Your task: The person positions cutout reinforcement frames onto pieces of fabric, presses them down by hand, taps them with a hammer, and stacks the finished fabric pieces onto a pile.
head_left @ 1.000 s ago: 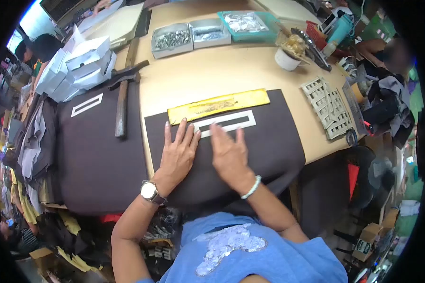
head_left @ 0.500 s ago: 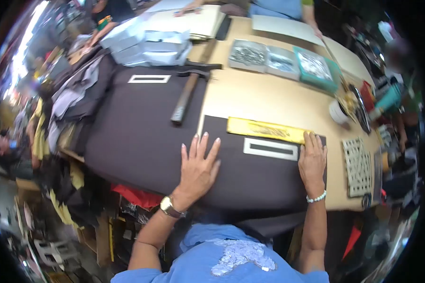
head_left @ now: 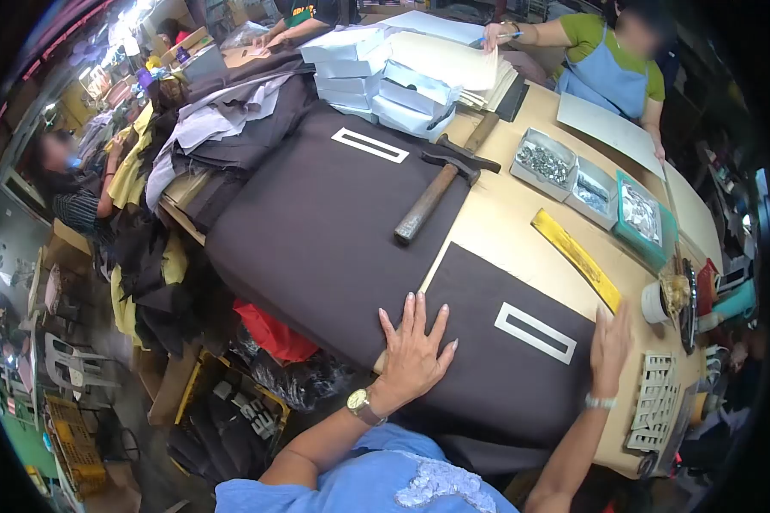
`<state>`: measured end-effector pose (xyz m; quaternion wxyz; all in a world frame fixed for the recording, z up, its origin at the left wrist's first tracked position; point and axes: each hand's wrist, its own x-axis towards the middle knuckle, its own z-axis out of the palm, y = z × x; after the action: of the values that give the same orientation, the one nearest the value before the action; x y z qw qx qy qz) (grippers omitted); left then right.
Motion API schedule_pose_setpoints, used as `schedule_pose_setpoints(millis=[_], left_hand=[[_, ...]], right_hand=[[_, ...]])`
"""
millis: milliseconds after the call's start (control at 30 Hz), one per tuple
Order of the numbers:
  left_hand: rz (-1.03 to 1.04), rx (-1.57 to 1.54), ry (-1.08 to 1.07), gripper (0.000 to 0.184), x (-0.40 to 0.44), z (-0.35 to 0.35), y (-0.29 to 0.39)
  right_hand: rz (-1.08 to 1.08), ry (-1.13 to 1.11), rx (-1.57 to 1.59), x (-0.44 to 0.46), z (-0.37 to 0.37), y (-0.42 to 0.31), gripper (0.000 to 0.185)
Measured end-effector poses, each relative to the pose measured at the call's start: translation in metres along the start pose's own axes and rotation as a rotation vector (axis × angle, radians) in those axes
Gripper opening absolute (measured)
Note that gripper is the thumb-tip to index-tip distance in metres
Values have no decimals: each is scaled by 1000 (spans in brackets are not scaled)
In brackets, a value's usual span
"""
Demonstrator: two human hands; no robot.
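Note:
My left hand (head_left: 415,355) lies flat with spread fingers, across the edges of the large dark cloth (head_left: 316,205) and a smaller dark cloth piece (head_left: 479,385). My right hand (head_left: 610,346), somewhat blurred, rests at the right edge of the smaller piece with its fingers stretched out. Just beyond its fingertips lies a worn yellow strip (head_left: 576,260) on the pale tabletop, and it appears free of my grip. A white rectangular frame (head_left: 512,323) with a long slot sits on the smaller cloth. Another white slotted frame (head_left: 370,130) is on the large cloth.
Two hammers, one of them wooden-handled (head_left: 426,203), lie near stacked white boxes (head_left: 342,68). Boxes of small metal parts (head_left: 543,160) stand at the back right. A white cup (head_left: 654,302) and a pale plastic grid (head_left: 654,402) are on the right. A co-worker (head_left: 612,64) stands opposite.
The yellow strip has moved off the smaller cloth onto the bare tabletop beyond it. My right hand has come away from its end. My view has turned, so the table appears rotated.

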<state>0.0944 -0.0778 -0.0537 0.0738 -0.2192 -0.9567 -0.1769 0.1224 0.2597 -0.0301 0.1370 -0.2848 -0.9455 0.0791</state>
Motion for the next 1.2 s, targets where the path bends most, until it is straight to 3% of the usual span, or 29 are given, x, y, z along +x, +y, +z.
schedule_pose_setpoints(millis=[100,167,267,333,433,500,533,600,633,767,833,933,967,1033,1200], left_hand=[[24,-34,12,61,0,5,0],[62,-109,24,60,-1,5,-2],[89,-413,77,58,-10,-9,-1],[52,-788,179,56,-22,-33,5],[66,-390,551,55,-41,-76,-20],[-175,-181,724,52,-46,-118,-42],[-196,-115,831,51,-42,-138,-56],[-190,21,983,49,-27,-177,-88],[-163,87,1026,49,-16,-194,-105],[-88,23,925,47,44,-235,-174],[5,257,917,51,77,-231,-224],[0,206,798,51,116,-209,-268],[-3,234,770,51,128,-198,-277],[-18,290,710,52,145,-180,-289],[-33,424,571,59,192,-132,-321]], right_hand=[[342,-64,-229,-73,-16,22,67],[460,-123,-219,-103,-26,16,55],[172,137,185,-125,3,62,35],[148,111,442,-115,-10,41,22],[71,63,956,-90,-44,-37,13],[-14,31,1333,-73,-61,-108,11],[-18,-3,1217,-65,-56,-119,12],[-201,-78,1402,-51,-50,-167,13],[-184,-86,1543,-46,-47,-193,14],[-237,-114,1750,-26,-21,-255,24],[-169,-30,1869,-18,-3,-278,24],[-167,-2,1882,-6,38,-285,24],[-112,-38,1723,-5,46,-281,24],[-121,16,1717,-1,64,-289,26],[-18,-101,1440,17,87,-290,4]])
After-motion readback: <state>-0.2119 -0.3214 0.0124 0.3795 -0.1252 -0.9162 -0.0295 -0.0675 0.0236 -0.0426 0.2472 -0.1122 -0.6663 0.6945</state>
